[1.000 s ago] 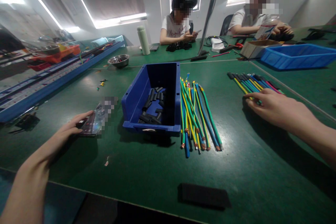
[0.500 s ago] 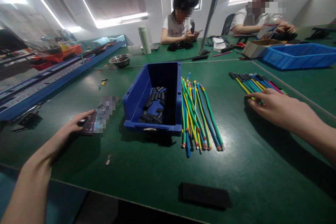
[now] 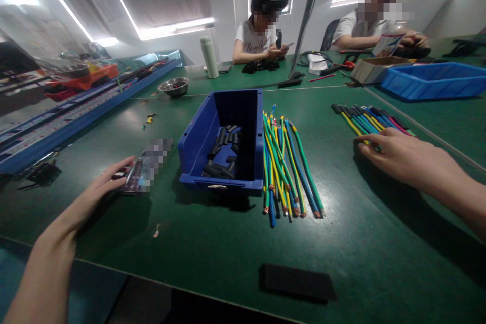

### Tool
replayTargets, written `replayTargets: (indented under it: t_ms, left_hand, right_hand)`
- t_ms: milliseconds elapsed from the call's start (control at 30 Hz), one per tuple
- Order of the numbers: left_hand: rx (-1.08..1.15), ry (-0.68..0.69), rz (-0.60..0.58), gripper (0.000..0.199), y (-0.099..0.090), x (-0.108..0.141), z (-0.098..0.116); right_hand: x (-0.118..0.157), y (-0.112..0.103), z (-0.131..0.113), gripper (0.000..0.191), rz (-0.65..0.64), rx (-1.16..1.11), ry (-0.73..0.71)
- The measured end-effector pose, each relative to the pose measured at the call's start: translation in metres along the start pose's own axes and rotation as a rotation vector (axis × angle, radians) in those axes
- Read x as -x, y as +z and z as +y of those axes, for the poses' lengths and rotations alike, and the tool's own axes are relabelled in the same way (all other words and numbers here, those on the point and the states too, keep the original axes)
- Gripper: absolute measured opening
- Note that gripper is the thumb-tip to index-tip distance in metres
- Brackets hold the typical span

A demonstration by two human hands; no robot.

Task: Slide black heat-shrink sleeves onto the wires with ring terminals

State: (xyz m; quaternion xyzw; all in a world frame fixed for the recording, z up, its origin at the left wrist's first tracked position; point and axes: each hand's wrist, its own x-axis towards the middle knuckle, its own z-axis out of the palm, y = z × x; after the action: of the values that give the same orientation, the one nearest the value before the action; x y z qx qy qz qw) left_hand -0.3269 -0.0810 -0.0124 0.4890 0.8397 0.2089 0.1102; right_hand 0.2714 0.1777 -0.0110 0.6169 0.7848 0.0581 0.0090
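Observation:
On the left, my left hand [image 3: 108, 178] is closed on the edge of a smartphone [image 3: 138, 172], its screen up and partly blurred. Far to the right, my right hand [image 3: 404, 157] curls over the near ends of a row of cables [image 3: 374, 120] in several colours with black sleeves at the far ends. Some of its fingers are hidden beneath the palm. Between my hands stands a blue bin [image 3: 220, 185] with short black sleeves [image 3: 222, 154] inside. Against its right side lies a pile of green, yellow and blue cables [image 3: 290, 172] with bare copper near ends.
A black flat block [image 3: 298, 282] lies near the front edge. Behind are a metal bowl [image 3: 173, 87], a pale green bottle [image 3: 208, 58], a cardboard box [image 3: 370, 72] and a blue tray [image 3: 433, 86]. A blue trunking [image 3: 94, 104] runs along the left. Two people sit across the table.
The phone and my left hand have shifted very slightly, with the fingers a little differently placed on its edge. My right hand has stayed still on the cables.

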Motion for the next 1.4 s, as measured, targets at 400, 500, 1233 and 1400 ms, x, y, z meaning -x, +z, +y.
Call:
replayTargets:
  t_ms: [400,500,1233,1400]
  left_hand:
    - [0.080,0.055,-0.116,0.068,-0.003,-0.004,0.003]
    - [-0.005,0.082,-0.010,0.059,0.005,-0.014,0.009]
    - [-0.389,0.359,0.206,0.043,0.012,0.000,0.043]
    - [-0.362,0.366,0.319,0.038,0.012,0.004,0.050]
  right_hand:
    - [-0.001,0.002,0.002,0.060,0.009,0.041,-0.007]
    - [-0.001,0.003,0.003,0.060,0.004,0.048,-0.013]
    - [-0.001,-0.002,0.000,0.063,-0.048,0.020,-0.012]
    - [-0.002,-0.001,0.001,0.062,-0.045,0.030,-0.013]
